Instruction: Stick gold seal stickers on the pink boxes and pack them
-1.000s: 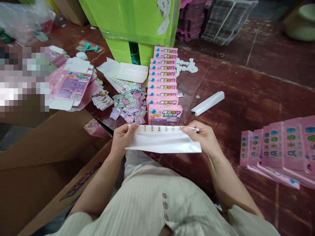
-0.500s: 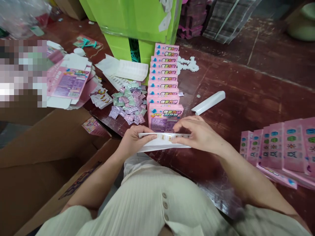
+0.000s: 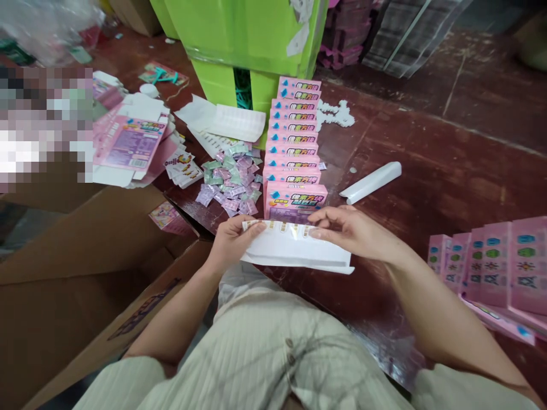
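Between my hands is a white sticker sheet (image 3: 294,250) with a row of small gold-brown printed stickers along its top edge. My left hand (image 3: 235,236) pinches its upper left corner, thumb on the front. At the upper right, my right hand (image 3: 354,230) grips the same edge between thumb and curled fingers. The sheet's lower part hangs toward my body, its bottom edge slightly curled. Just beyond it stands a row of pink printed boxes (image 3: 294,196), one behind another. A rolled white sheet (image 3: 371,182) lies to the right of them.
Small green and purple packets (image 3: 233,176) lie in a heap left of the row. Flattened pink boxes (image 3: 132,142) are piled farther left, above an open cardboard carton (image 3: 85,245). Green boxes (image 3: 248,34) rise behind. More pink boxes (image 3: 491,262) stand at right.
The sticker sheet has unfolded downward, showing more of its white face. Both hands keep hold of its top edge. The whole view has shifted slightly.
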{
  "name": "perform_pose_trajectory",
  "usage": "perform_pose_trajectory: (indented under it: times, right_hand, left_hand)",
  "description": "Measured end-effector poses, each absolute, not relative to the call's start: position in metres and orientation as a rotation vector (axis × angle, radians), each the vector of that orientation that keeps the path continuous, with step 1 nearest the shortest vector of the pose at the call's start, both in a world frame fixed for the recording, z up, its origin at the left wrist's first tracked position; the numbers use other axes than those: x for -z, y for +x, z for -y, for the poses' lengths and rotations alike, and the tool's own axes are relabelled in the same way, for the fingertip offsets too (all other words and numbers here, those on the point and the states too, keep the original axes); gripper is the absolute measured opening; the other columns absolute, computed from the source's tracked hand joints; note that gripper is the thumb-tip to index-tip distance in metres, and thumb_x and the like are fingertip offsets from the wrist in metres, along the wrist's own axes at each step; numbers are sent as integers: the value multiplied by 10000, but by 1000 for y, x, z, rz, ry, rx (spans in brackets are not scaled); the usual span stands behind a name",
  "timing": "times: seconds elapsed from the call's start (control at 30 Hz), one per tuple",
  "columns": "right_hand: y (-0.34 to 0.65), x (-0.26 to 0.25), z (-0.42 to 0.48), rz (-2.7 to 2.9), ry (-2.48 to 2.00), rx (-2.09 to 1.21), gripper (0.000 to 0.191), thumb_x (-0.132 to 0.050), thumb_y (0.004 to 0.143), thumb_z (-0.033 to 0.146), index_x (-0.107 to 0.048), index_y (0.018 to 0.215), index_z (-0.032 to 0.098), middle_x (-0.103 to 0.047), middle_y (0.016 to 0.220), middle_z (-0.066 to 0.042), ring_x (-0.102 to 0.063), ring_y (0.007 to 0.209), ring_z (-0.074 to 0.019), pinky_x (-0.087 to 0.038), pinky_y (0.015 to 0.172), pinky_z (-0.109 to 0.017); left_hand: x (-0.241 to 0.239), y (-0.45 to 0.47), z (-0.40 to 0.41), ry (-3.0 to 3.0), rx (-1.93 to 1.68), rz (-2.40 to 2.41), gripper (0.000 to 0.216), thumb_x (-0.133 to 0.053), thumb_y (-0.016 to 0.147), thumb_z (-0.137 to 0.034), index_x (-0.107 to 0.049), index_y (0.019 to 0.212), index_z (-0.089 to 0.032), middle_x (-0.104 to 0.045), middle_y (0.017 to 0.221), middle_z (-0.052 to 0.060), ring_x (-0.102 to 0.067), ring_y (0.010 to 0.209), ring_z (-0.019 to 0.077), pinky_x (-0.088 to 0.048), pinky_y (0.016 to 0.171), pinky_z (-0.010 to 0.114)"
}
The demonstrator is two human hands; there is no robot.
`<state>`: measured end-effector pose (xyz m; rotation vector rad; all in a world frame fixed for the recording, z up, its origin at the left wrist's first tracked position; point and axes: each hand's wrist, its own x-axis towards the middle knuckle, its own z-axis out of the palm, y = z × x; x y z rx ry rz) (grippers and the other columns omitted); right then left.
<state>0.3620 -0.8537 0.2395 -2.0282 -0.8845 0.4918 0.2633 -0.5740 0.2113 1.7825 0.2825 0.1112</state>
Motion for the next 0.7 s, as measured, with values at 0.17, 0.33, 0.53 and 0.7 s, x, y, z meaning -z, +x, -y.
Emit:
perform_pose_trajectory:
  times: [0.17, 0.33, 0.53, 0.7]
  right_hand:
    - [354, -231, 877, 558, -1837, -545, 380, -830, 823, 549, -712, 931, 205, -736, 856, -34, -650, 740, -173, -503, 659, -280]
    - [343, -217, 880, 412, -1745, -362, 348, -839, 822, 513, -678, 825, 205, -698, 817, -19, -608, 720, -151, -509, 684, -275]
    - [337, -211, 872, 316, -1676, -354, 414, -794, 844, 581, -669, 756, 196, -668, 738, -12, -580, 672, -143, -488, 656, -272]
    - [343, -215, 875, 325, -1692, -383, 419, -738, 887, 622, -760, 844, 205, -745, 844, -42, -658, 755, -177, -542, 743, -305]
  left_hand:
    - [-214, 259, 564, 1737, -168, -349, 321, -832, 752, -476, -755, 726, -165, -650, 650, -4, -484, 572, 102, -379, 536, 209]
    - [-210, 259, 561, 1723, -177, -315, 272, -883, 740, -426, -796, 820, -181, -750, 791, 24, -611, 688, 129, -473, 641, 213]
    - [-209, 261, 557, 1677, -210, -405, 319, -916, 697, -455, -798, 791, -174, -737, 737, 25, -603, 637, 130, -486, 587, 218]
    - [-209, 260, 550, 1634, -233, -506, 393, -938, 650, -508, -803, 784, -164, -733, 714, 33, -583, 587, 128, -476, 524, 220]
